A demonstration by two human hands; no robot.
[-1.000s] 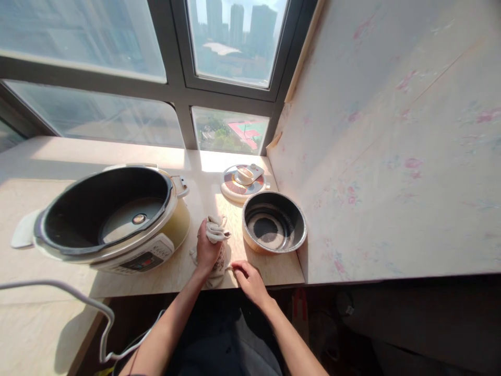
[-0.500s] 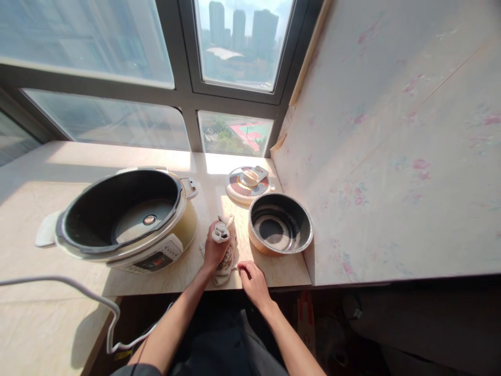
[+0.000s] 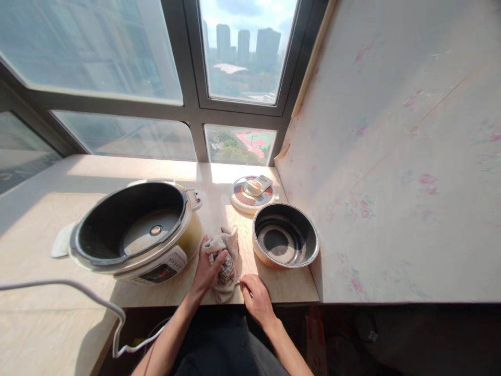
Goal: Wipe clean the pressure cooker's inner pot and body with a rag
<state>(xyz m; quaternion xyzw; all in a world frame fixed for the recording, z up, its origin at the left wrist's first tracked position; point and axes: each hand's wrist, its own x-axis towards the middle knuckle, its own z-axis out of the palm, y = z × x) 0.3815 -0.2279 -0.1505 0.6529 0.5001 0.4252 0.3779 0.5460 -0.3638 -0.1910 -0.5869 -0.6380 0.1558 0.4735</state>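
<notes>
My left hand [image 3: 207, 269] grips a crumpled patterned cloth [image 3: 226, 274] at its upper left side, thumb laid across the folds. The cloth lies bunched near the front edge of the marble-look ledge. Close by on the right, my right hand [image 3: 256, 297] is curled, with thumb and forefinger pinched at what looks like a corner of the cloth; the fingertips are partly hidden. To the left stands an electric pressure cooker [image 3: 191, 227] without its lid, its dark inside showing. A round metal pot [image 3: 264, 259] with a dark, stained inside sits to the right.
Behind the pot lies a round lid [image 3: 245, 202] with a knob. A grey cord [image 3: 84, 291] runs over the ledge at left and hangs off its edge. The window frame [image 3: 235, 115] borders the back; a floral wall [image 3: 391, 209] stands at right.
My left hand has loosened the upright, twisted bunch of cloth, which now lies flatter and wider. My right hand keeps its place beside the cloth. The camera view has tilted slightly upward.
</notes>
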